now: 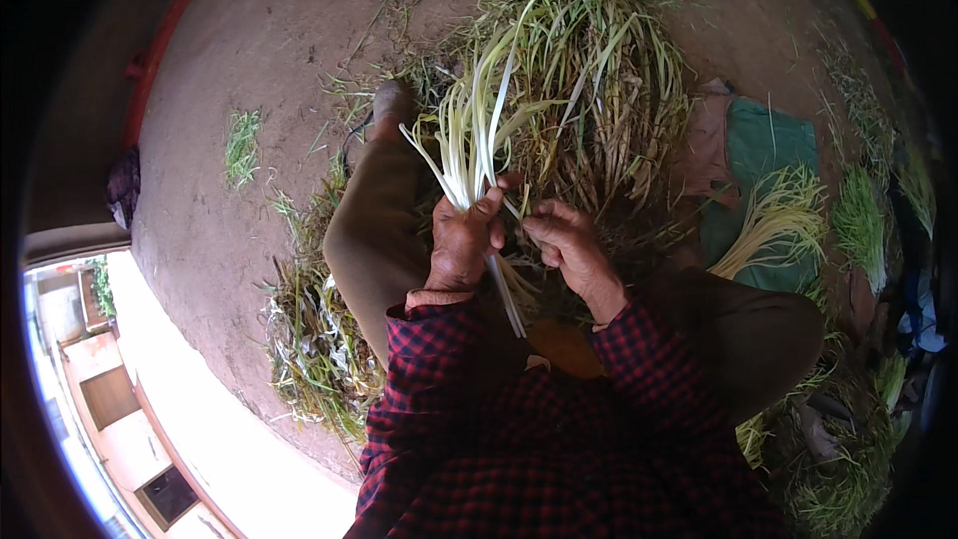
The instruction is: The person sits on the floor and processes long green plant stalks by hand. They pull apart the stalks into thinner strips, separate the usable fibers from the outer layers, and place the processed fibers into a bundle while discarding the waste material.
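Observation:
My left hand [465,238] is closed around a bunch of pale, white-stemmed leafy stalks [465,142]; their yellowish leaves fan out away from me, and a few white stem ends stick out below the fist. Just to its right, my right hand [561,239] pinches a thin stalk or leaf between thumb and fingers, close to the bunch. Beyond both hands lies a large heap of long green and yellowed stalks [591,90] with brown, withered parts. What the curled fingers cover is hidden.
At the right, a bundle of yellow stalks [778,217] lies on a green cloth [771,138], with a green bundle [859,228] farther right. Discarded leaves [322,359] are piled left of my bent leg. A small green tuft [242,148] lies on the earthen floor [299,37].

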